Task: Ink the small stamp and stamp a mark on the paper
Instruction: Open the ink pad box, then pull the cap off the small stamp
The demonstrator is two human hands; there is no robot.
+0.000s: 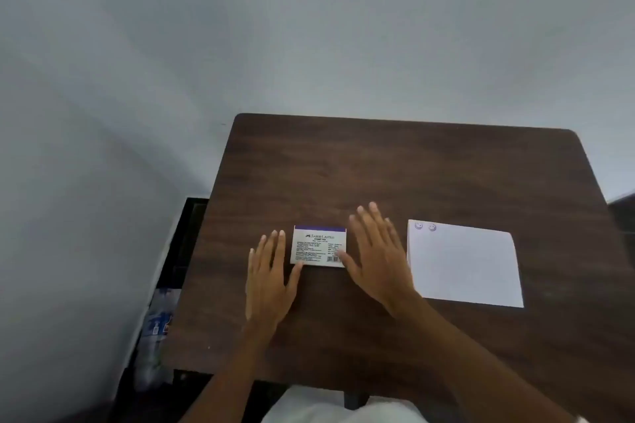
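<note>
both hands, left hand [269, 280] and right hand [378, 257], lie flat and open, holding nothing, flanking the closed stamp pad box [319, 245] on the desk [412, 175]. it looks light and rigid; grip its long edges. paper [464, 264] right; stamp unseen.

- A dark brown wood-grain table [412, 165] with rounded far corners carries everything; its far half is bare.
- A closed stamp pad box [319, 249] lies flat near the table's middle, white label side up with printed text, a barcode and a purple strip along its far edge.
- A white sheet of paper [464, 268] lies flat to the right of the box, well apart from it, with two small round stamped marks [425, 226] side by side at its far left corner.
</note>
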